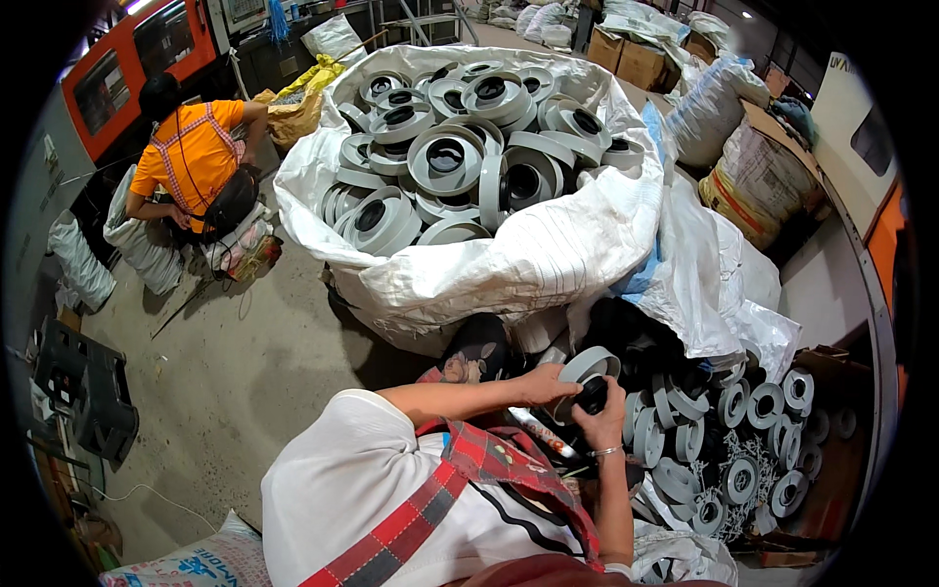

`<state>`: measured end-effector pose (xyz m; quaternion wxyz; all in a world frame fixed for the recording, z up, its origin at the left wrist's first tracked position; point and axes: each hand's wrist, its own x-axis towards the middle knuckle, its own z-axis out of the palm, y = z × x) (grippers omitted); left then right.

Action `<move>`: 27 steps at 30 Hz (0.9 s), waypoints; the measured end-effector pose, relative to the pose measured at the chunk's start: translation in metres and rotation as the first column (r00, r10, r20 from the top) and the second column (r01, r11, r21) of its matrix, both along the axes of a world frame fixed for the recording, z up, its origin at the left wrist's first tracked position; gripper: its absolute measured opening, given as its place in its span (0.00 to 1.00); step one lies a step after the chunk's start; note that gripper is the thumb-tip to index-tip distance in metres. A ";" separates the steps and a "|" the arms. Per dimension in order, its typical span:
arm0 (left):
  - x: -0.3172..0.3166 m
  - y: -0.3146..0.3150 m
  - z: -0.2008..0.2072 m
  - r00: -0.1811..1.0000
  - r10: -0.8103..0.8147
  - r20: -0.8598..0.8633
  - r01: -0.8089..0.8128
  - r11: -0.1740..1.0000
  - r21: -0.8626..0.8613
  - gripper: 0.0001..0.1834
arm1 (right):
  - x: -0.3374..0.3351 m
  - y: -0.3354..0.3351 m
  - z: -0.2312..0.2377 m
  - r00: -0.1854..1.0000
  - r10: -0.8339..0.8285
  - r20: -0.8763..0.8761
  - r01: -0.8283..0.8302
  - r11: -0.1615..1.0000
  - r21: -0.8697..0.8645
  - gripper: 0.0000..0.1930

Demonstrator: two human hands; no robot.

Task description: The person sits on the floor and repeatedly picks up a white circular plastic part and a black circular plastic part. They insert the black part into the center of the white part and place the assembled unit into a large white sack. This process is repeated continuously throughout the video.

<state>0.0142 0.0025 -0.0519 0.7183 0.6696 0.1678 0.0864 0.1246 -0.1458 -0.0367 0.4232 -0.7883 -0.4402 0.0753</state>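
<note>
White fabric of the person's shirt (372, 479) and a red plaid strap (460, 470) are filling the lower edge, nearest the lens. Just beyond, both hands are meeting over one grey plastic reel (587, 370). The left hand (548, 384) is lying across the reel's near flange, fingers curled narrowly over its rim. The right hand (603, 416), wearing a thin bracelet, is closing around a black part (593, 393) at the reel's hub, so both hands are holding something and neither is spread wide. Whether the black part is seated in the hub or only pressed against it is hard to tell.

The reel is sitting low in front of the person, above the floor, just beside a pile of similar reels (743, 440) spreading to the right. A big white bulk bag (518, 254) heaped with more reels is standing behind it. Farther left, another person in an orange shirt (191, 147) is crouching over sacks.

To do this step well, the left hand should probably be bracing the flange firmly so the reel is not turning, while the right is working the black part squarely along the hub axis rather than prying at an angle.
</note>
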 end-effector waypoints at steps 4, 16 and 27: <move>-0.012 0.018 0.006 0.994 -0.030 -0.105 0.046 0.987 0.154 0.16 | -0.015 0.000 0.026 0.861 0.307 0.406 -0.258 0.951 -0.173 0.39; -0.027 0.007 0.005 0.985 -0.120 -0.124 0.068 0.930 -0.362 0.13 | -0.024 -0.003 0.040 0.925 0.280 0.258 -0.216 0.944 -0.248 0.37; -0.044 -0.004 0.023 1.000 -0.029 0.003 0.029 0.946 -0.324 0.14 | -0.030 0.006 0.036 0.950 0.139 0.279 -0.103 0.985 -0.138 0.37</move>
